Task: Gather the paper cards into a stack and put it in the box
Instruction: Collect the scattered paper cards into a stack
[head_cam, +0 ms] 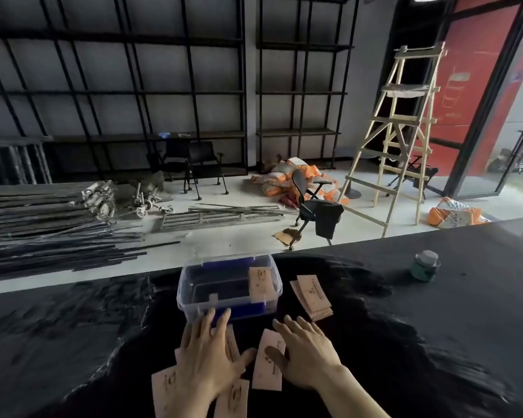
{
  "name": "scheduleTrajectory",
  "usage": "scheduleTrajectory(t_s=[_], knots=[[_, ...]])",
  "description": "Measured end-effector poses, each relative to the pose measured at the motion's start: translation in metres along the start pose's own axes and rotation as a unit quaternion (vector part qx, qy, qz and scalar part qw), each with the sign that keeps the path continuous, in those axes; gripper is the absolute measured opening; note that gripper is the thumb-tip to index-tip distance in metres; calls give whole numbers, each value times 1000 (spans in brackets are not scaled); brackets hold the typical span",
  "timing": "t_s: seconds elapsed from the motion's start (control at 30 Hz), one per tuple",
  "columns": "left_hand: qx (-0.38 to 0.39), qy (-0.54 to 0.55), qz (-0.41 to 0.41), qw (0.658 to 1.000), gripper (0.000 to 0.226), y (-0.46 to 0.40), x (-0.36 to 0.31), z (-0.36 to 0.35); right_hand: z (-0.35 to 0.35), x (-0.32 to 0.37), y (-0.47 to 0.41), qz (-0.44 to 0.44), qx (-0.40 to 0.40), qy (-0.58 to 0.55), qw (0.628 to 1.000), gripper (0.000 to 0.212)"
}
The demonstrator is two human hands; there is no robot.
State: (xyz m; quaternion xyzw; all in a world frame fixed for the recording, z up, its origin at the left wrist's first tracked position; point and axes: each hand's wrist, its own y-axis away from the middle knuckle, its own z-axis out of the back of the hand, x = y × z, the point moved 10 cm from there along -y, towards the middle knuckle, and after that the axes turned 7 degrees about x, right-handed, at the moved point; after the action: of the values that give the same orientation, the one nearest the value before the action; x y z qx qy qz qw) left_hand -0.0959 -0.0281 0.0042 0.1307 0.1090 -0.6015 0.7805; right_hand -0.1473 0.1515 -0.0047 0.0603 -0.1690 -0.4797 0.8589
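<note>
A clear plastic box (191, 300) with a blue base stands on the black table, just beyond my hands. One pale paper card (261, 285) leans inside it at the right. A small pile of cards (312, 297) lies right of the box. My left hand (207, 357) rests flat, fingers spread, on several loose cards (166, 390) near the front edge. My right hand (307, 354) lies flat with fingers apart on another card (267, 369). Neither hand grips anything.
A green-and-grey jar (424, 266) stands far right on the table (435, 342). Beyond the table's far edge lie metal bars (43, 236), an office chair (314, 206), a wooden ladder (405, 131) and orange sacks.
</note>
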Motion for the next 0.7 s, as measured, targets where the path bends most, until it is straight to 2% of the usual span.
scheduleTrajectory(t_s=[0.2, 0.3, 0.33, 0.47, 0.53, 0.6, 0.7], knots=[[69, -13, -2, 998, 111, 19, -12, -46, -37, -4, -1, 11, 15, 27, 999, 57], [97, -35, 0, 995, 117, 23, -25, -59, -50, -7, -3, 22, 20, 45, 999, 63], [103, -42, -1, 994, 112, 24, -30, -63, -52, -7, -3, 24, 17, 49, 998, 64], [116, -67, -10, 991, 99, 22, -46, -73, -43, -6, 3, 46, -37, 48, 997, 47], [119, -40, -11, 992, 89, 19, -49, -76, -37, -11, 8, 46, -64, 34, 996, 41], [109, 0, -20, 994, 75, 16, -53, -74, -31, -17, 11, 50, -96, 10, 994, 48], [88, 44, -42, 994, 62, 14, -62, -65, -31, -17, 14, 89, -111, 0, 990, 75]])
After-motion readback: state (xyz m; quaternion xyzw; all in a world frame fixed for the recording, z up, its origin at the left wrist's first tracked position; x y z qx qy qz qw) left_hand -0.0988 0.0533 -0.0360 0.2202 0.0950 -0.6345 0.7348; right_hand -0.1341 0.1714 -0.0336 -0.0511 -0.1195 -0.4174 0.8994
